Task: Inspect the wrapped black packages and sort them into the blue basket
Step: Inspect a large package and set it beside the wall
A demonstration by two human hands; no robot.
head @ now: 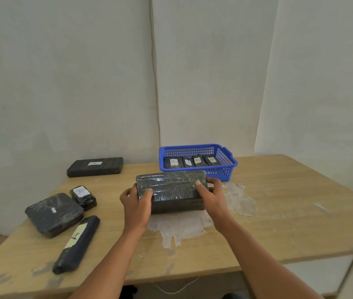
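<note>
A large black package wrapped in shiny film is held between both hands at the table's centre, just in front of the blue basket. My left hand grips its left end, thumb on top. My right hand grips the right end, thumb on top and fingers behind. Whether its underside rests on the table I cannot tell. The basket holds several small black packages with white labels marked A.
On the left of the wooden table lie a long flat package, a small labelled package, a rounded flat package and a long rolled package. Whitish peeled patches mark the tabletop. A wall stands close behind.
</note>
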